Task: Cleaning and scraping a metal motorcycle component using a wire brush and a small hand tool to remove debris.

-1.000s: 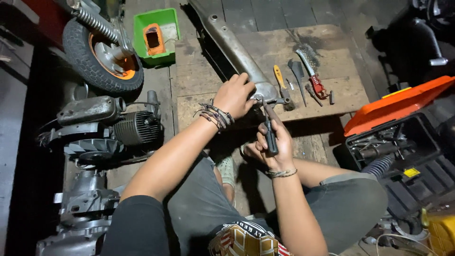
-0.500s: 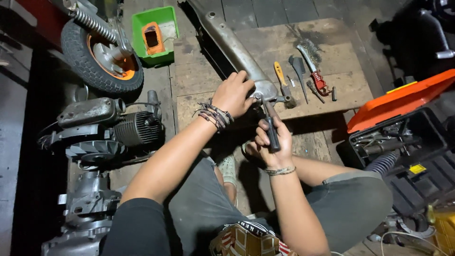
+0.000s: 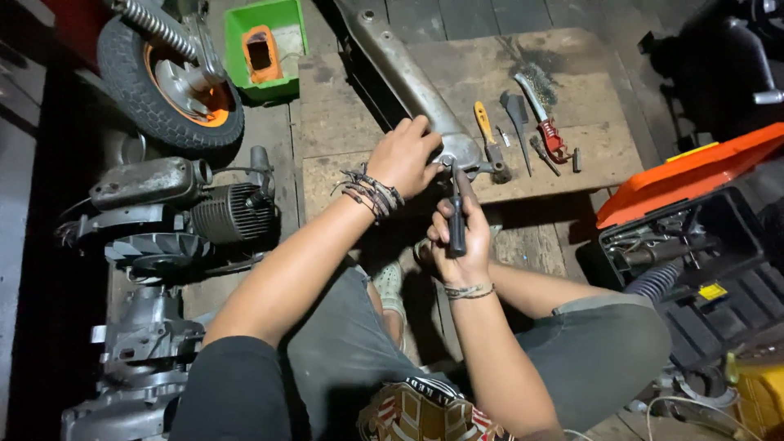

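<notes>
My left hand (image 3: 406, 155) rests on the lower end of a long grey metal part (image 3: 408, 77) that lies slanted across a low wooden board (image 3: 588, 155). Several dark bracelets circle that wrist. My right hand (image 3: 461, 237) is closed around the black handle of a tool (image 3: 456, 216) held upright, its tip at the rounded end of the metal part, just under my left fingers. I sit on the floor with my knees apart.
On the board lie a yellow-handled tool (image 3: 486, 126), a wire brush (image 3: 516, 110) and a red-handled tool (image 3: 549, 131). A green tray (image 3: 265, 41) and a small wheel (image 3: 175, 86) sit at upper left, engine parts (image 3: 188, 212) at left, an orange-lidded toolbox (image 3: 694, 220) at right.
My right hand has turned the black-handled tool more upright and brought its tip up to the end of the metal part. My left hand has stayed on the part.
</notes>
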